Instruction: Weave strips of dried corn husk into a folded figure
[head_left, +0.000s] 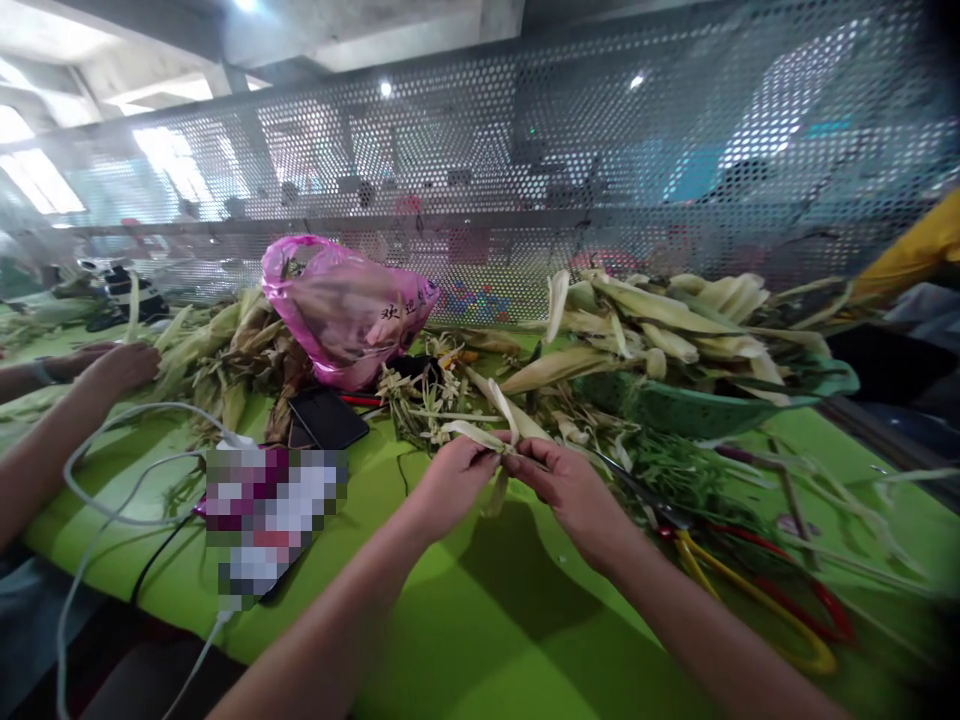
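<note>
Pale strips of corn husk [504, 410] meet in a small knot or fold between my two hands, above the green tabletop [480, 640]. My left hand [454, 482] is closed, pinching the husk from the left with thumb and fingertips. From the right, my right hand [564, 490] pinches the same piece, its fingertips almost touching the left ones. Some strip ends stick up and to the left, and one hangs below. Just behind my hands lies a bunch of small woven husk pieces with green stems [420, 405].
A green basin [675, 410] heaped with dry husks stands at right, scissors [720, 570] with red and yellow handles before it. A pink plastic bag [337, 310], phones [328, 415] and white cables [82, 450] lie left. A co-worker's hands [124, 370] are far left. Perforated metal screen [465, 150] behind.
</note>
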